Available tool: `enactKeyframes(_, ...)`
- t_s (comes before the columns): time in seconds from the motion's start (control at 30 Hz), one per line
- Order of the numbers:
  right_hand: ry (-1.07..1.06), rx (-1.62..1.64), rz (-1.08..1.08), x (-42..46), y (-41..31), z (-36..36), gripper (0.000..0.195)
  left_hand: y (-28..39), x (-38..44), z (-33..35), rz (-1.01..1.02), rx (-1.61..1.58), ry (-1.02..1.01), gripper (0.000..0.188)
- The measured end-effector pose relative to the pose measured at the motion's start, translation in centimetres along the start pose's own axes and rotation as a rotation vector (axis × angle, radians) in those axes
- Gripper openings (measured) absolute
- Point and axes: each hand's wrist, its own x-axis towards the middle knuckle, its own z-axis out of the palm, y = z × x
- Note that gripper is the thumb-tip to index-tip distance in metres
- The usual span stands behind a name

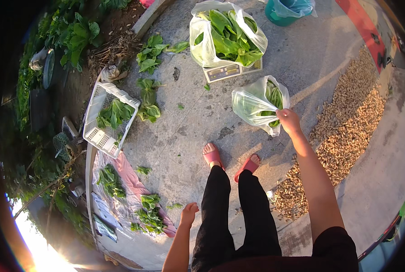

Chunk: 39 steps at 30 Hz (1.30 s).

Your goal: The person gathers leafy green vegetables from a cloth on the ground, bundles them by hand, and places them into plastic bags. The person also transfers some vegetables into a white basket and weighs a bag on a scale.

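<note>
My right hand [288, 120] grips the gathered rim of a translucent plastic bag [248, 102]. Long green vegetables [274, 95] show through the bag's mouth; the bag is just above or on the concrete, I cannot tell which. My left hand [189, 211] hangs beside my left leg, fingers curled in, with nothing visible in it. Ahead, a larger white plastic bag [200, 47] full of leafy greens [228, 37] rests on a digital scale [223, 72].
A white plastic crate [98, 136] with greens stands at left, beside loose leaf bunches [149, 97]. Below it, greens lie on a pink cloth [129, 170]. Peanuts in shells [345, 136] are spread at right. A green bucket [280, 18] with a liner stands at the top.
</note>
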Motion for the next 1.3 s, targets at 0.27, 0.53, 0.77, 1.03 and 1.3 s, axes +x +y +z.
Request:
enactKeyframes(0.27,0.036,-0.051,-0.161,-0.9,-0.9,3.3,0.026,1.3,0.0,0.4,0.000,0.059,-0.007,0.037)
enactKeyframes(0.53,0.327,-0.175,-0.333,-8.7,1.0,-3.7,0.055,-5.5,-9.8,-5.6,0.003,0.228,0.088,0.035)
enactKeyframes(0.77,-0.845,-0.092,0.402,-38.1,2.3,-16.5,0.035,-11.0,-30.7,-11.2,-0.228,0.622,0.224,0.065)
enactKeyframes(1.03,-0.821,0.333,0.520,-55.1,0.5,-27.0,0.014,-19.6,-42.8,-4.2,0.158,0.356,0.213,0.040)
enactKeyframes(1.3,-0.595,0.273,-0.658,-46.9,-28.8,-24.0,0.013,-10.2,-42.5,-3.6,-0.178,0.563,0.175,0.038)
